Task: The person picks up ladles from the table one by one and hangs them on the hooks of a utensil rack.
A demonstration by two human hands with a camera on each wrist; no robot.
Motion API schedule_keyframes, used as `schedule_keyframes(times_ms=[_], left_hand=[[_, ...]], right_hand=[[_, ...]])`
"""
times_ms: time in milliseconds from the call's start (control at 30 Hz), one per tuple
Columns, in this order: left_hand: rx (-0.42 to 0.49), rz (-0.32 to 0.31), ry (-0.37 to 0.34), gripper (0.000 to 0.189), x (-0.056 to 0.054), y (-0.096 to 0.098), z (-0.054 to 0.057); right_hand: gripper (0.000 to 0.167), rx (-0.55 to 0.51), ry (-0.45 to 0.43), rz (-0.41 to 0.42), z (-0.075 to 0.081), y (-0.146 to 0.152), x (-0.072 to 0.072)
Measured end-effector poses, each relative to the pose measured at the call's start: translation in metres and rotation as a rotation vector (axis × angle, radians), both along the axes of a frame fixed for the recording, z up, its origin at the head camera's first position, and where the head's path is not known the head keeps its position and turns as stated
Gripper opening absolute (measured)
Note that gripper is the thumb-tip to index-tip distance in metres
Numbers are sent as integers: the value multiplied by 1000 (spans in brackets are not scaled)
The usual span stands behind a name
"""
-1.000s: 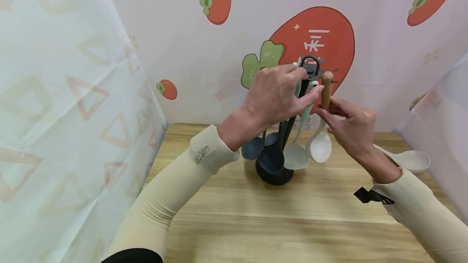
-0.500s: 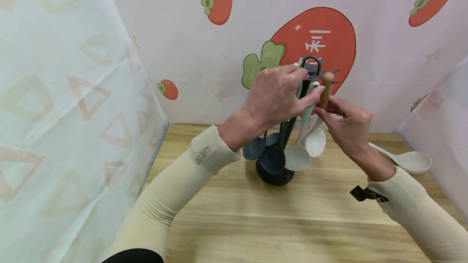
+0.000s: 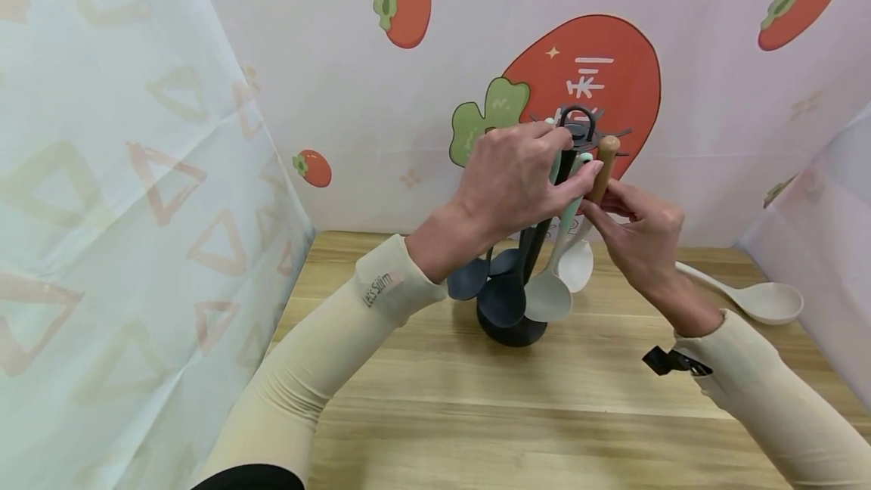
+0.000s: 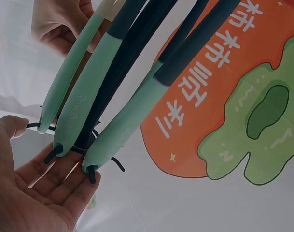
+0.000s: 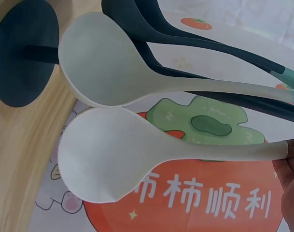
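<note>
Fingers and thumb of my left hand hold the hooked top of a black utensil rack; in the left wrist view they lie at the hooks and mint handle ends. My right hand pinches a white ladle low on its wooden handle, close to the rack's right side. The ladle's bowl hangs down, partly behind a pale grey ladle in the head view. Beside that hang a dark ladle and other dark utensils. My left hand covers part of the hooks.
A cream spoon lies on the wooden table at the right, behind my right forearm. Printed cloth walls stand at the back and left, with another at the right edge.
My right hand has moved left with the white ladle, whose handle now leans more and whose bowl is behind the grey ladle. The hanging utensils shifted slightly left; my left hand stays put.
</note>
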State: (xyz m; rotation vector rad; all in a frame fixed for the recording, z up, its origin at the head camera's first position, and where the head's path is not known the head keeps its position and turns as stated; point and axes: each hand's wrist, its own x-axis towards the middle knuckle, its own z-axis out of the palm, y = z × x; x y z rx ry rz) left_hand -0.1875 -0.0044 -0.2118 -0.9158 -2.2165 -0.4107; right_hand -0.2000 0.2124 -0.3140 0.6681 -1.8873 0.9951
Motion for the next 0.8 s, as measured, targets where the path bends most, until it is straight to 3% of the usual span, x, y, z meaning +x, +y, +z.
schedule_keyframes(times_ms=[800], left_hand=[[-35,1,0,40,0,-1,1]], right_hand=[[48,-14,-26,2,-4,-3,5]])
